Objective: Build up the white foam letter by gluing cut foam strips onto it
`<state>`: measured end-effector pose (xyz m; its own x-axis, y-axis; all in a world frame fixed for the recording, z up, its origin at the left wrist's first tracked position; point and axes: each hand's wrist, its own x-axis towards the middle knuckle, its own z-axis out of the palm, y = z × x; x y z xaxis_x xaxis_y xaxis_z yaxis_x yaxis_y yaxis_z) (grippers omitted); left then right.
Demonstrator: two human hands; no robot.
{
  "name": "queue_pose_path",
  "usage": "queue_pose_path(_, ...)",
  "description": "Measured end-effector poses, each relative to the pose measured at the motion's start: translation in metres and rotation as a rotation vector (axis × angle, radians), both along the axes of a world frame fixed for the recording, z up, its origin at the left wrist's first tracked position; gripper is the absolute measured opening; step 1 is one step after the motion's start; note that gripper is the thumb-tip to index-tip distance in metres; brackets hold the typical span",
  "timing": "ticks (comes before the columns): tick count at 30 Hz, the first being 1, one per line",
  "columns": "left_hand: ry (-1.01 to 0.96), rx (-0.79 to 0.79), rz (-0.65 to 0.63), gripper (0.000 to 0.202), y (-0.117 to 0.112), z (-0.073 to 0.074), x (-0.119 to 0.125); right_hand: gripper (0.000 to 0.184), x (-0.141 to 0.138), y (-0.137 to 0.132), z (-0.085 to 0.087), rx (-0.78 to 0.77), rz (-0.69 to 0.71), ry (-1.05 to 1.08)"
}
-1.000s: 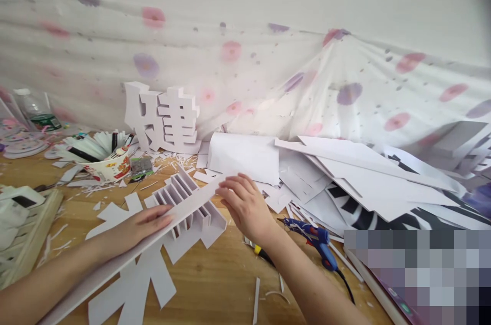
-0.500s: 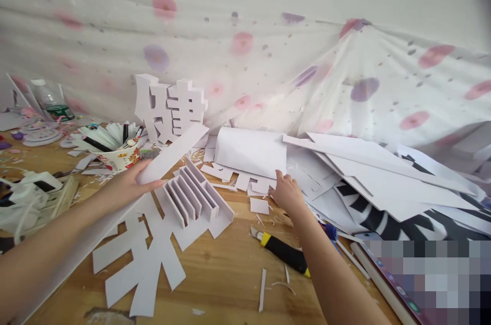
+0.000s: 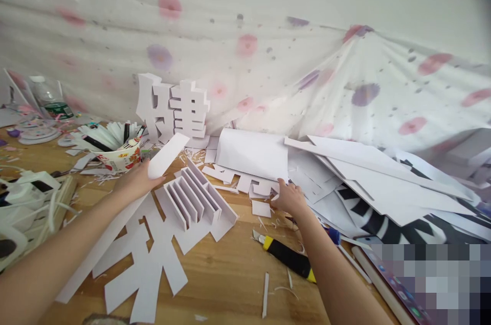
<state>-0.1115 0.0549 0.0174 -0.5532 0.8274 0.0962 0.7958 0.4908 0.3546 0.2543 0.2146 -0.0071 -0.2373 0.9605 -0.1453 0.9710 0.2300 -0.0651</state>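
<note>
My left hand [image 3: 134, 181] is closed around a long white foam-board strip [image 3: 168, 155]; its upper end sticks out past my thumb and its lower part runs back under my forearm. Below it lies a flat white cut-out character [image 3: 148, 263], with several thin upright strips [image 3: 192, 197] standing in rows on its upper right part. My right hand [image 3: 289, 197] has thumb and fingers apart at the lower right corner of a curved white sheet [image 3: 251, 151]. Under that sheet, flat cut foam-board pieces [image 3: 255, 185] show. Whether my fingertips touch the corner, I cannot tell.
A black and yellow utility knife [image 3: 289, 257] lies blade out near my right forearm. Large white boards [image 3: 383, 176] are piled at right, above a phone [image 3: 399, 284]. A raised white character [image 3: 172, 107], a paper cup [image 3: 120, 158] and a power strip [image 3: 65, 197] stand left.
My left hand has drawn the strip down and left, away from the standing character. My right hand has shifted slightly down and right, its fingers less pointed. The view has tilted a little.
</note>
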Motion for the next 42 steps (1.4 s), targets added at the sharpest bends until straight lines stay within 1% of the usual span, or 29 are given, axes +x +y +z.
queue_pose_path(3, 0.088, -0.042, 0.022, 0.064, 0.007, -0.003, -0.003, 0.086, 0.008, -0.002, 0.013, -0.084, 0.021, 0.085)
queue_pose_path(6, 0.15, -0.053, -0.006, 0.062, 0.011, -0.006, -0.006, 0.079, 0.015, -0.007, 0.029, -0.145, 0.031, 0.175)
queue_pose_path(9, 0.192, -0.052, -0.029, 0.059, 0.014, -0.014, -0.01, 0.074, 0.017, -0.011, 0.042, -0.15, 0.019, 0.301)
queue_pose_path(12, 0.218, -0.038, -0.038, 0.058, 0.017, -0.025, -0.015, 0.067, 0.013, -0.014, 0.05, -0.12, -0.005, 0.423)
queue_pose_path(13, 0.223, -0.029, -0.039, 0.057, 0.018, -0.029, -0.017, 0.065, 0.01, -0.016, 0.051, -0.08, -0.011, 0.471)
queue_pose_path(15, 0.231, -0.001, -0.037, 0.057, 0.021, -0.037, -0.019, 0.062, 0.002, -0.02, 0.05, 0.065, -0.001, 0.605)
queue_pose_path(17, 0.235, 0.047, -0.035, 0.053, 0.023, -0.041, -0.02, 0.059, -0.01, -0.031, 0.046, 0.222, 0.055, 0.803)
queue_pose_path(18, 0.237, 0.077, -0.034, 0.05, 0.024, -0.043, -0.019, 0.058, -0.018, -0.038, 0.042, 0.258, 0.095, 0.92)
queue_pose_path(19, 0.244, 0.102, -0.035, 0.046, 0.025, -0.043, -0.018, 0.057, -0.025, -0.047, 0.038, 0.246, 0.146, 1.048)
queue_pose_path(20, 0.237, 0.137, -0.043, 0.043, 0.026, -0.043, -0.015, 0.056, -0.033, -0.058, 0.033, 0.199, 0.208, 1.16)
queue_pose_path(21, 0.203, 0.19, -0.06, 0.04, 0.025, -0.043, -0.011, 0.057, -0.04, -0.07, 0.028, 0.166, 0.26, 1.223)
queue_pose_path(22, 0.137, 0.252, -0.085, 0.037, 0.024, -0.042, -0.007, 0.057, -0.047, -0.082, 0.024, 0.155, 0.303, 1.241)
queue_pose_path(23, 0.026, 0.329, -0.119, 0.036, 0.023, -0.042, -0.001, 0.057, -0.053, -0.095, 0.019, 0.152, 0.355, 1.224)
queue_pose_path(25, -0.274, 0.46, -0.18, 0.037, 0.017, -0.042, 0.012, 0.06, -0.065, -0.118, 0.012, 0.172, 0.483, 1.137)
queue_pose_path(27, -0.534, 0.506, -0.209, 0.038, 0.011, -0.043, 0.025, 0.063, -0.075, -0.135, 0.005, 0.207, 0.599, 1.03)
queue_pose_path(29, -0.641, 0.513, -0.207, 0.039, 0.006, -0.045, 0.036, 0.065, -0.086, -0.145, -0.002, 0.265, 0.663, 0.941)
queue_pose_path(31, -0.667, 0.547, -0.192, 0.039, 0.001, -0.048, 0.043, 0.065, -0.098, -0.148, -0.01, 0.347, 0.659, 0.888)
queue_pose_path(33, -0.654, 0.581, -0.173, 0.038, -0.003, -0.053, 0.047, 0.063, -0.108, -0.147, -0.02, 0.429, 0.622, 0.868)
queue_pose_path(36, -0.608, 0.565, -0.158, 0.039, -0.008, -0.061, 0.049, 0.06, -0.117, -0.146, -0.033, 0.502, 0.586, 0.85)
queue_pose_path(39, -0.585, 0.535, -0.151, 0.04, -0.011, -0.069, 0.049, 0.059, -0.121, -0.148, -0.039, 0.521, 0.598, 0.825)
queue_pose_path(42, -0.528, 0.53, -0.15, 0.039, -0.013, -0.071, 0.047, 0.059, -0.119, -0.149, -0.037, 0.494, 0.621, 0.822)
